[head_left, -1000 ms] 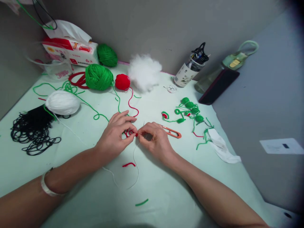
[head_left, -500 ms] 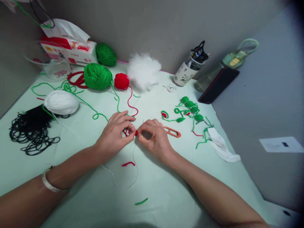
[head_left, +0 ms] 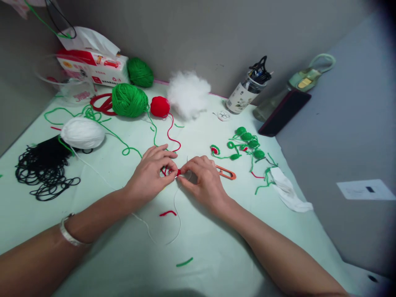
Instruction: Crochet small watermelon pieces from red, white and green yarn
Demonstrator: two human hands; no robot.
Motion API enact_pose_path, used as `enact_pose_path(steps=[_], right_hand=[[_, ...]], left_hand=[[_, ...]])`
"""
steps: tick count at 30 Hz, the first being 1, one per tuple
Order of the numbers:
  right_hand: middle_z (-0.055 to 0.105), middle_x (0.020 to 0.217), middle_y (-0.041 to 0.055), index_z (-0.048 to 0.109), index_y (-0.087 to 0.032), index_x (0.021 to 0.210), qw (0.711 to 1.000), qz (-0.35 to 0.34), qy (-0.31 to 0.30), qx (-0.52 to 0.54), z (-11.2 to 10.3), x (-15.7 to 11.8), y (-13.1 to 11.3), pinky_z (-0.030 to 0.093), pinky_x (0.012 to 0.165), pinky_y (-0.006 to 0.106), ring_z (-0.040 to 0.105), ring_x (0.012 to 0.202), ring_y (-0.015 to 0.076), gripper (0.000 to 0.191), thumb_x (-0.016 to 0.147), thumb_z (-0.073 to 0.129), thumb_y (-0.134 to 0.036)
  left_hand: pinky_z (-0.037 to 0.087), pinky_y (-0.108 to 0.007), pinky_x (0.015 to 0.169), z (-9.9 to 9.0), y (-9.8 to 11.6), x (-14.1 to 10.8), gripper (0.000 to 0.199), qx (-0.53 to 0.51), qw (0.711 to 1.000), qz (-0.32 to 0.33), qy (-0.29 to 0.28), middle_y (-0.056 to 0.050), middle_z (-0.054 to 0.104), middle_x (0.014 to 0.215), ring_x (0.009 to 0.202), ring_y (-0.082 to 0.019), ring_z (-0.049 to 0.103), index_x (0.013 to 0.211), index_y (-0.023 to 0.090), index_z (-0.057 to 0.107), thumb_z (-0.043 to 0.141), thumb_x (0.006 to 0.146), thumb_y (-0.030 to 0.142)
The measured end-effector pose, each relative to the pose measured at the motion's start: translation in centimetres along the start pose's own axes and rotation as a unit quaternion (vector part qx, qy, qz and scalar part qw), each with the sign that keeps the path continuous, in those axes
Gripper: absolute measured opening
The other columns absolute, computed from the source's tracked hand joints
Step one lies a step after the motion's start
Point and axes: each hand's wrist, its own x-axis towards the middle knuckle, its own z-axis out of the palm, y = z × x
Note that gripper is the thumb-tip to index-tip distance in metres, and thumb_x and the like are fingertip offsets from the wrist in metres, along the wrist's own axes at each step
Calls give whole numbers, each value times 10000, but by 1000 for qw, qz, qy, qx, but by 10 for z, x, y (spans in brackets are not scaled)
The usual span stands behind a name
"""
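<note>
A small red yarn piece (head_left: 178, 172) sits between my two hands at the middle of the table. My left hand (head_left: 154, 170) pinches it from the left, with loops of red and green yarn under the fingers. From the right, my right hand (head_left: 202, 178) has thumb and forefinger at the piece; what they hold is too small to name. A thin white thread (head_left: 180, 218) curves down from the hands. Beside my right hand lies an orange tool (head_left: 227, 172), partly covered by the hand. A red yarn scrap (head_left: 168, 213) lies below.
Behind stand green yarn (head_left: 130, 100), a red ball (head_left: 160, 107), white stuffing (head_left: 188, 95) and a tissue pack (head_left: 108, 68). White yarn (head_left: 83, 133) and black cord (head_left: 43, 167) lie left. Right are crocheted green pieces (head_left: 246, 135), a pen cup (head_left: 243, 97) and a phone (head_left: 286, 111).
My right thumb and forefinger have shifted slightly and spread a little at the red piece. The view has moved slightly; my left hand keeps its pinch.
</note>
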Motion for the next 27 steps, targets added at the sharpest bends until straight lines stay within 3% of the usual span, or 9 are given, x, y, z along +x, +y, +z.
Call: enact_pose_path(steps=[4, 11, 19, 27], right_hand=[[738, 946, 47, 717, -214, 920, 998, -39, 21, -48, 4, 1, 2, 389, 823, 397, 575, 910, 242, 76, 950, 720, -283], [769, 936, 39, 746, -213, 936, 992, -87, 41, -77, 5, 1, 3, 370, 847, 403, 580, 902, 236, 142, 1008, 627, -238], [758, 878, 22, 730, -211, 861, 997, -57, 25, -43, 5, 4, 3, 374, 860, 406, 586, 856, 214, 120, 938, 650, -165], [749, 952, 48, 726, -216, 853, 998, -33, 22, -42, 5, 5, 5, 379, 846, 416, 567, 926, 246, 119, 937, 650, -180]], left_hand=[[371, -607, 1180, 1, -2, 0, 150, 1, 1000, 6, 3, -117, 755, 1232, 1416, -362, 521, 780, 219, 680, 629, 920, 213], [370, -604, 1182, 1, -5, -1, 142, 11, 1000, 15, -2, -109, 753, 1241, 1418, -357, 520, 796, 221, 687, 638, 929, 210], [373, -621, 1178, 3, 0, 2, 130, 34, 999, 24, 10, -122, 759, 1213, 1397, -384, 544, 741, 212, 647, 637, 853, 147], [382, -601, 1176, 5, -3, 3, 105, 26, 999, 27, 21, -116, 759, 1188, 1381, -353, 560, 801, 212, 665, 669, 889, 154]])
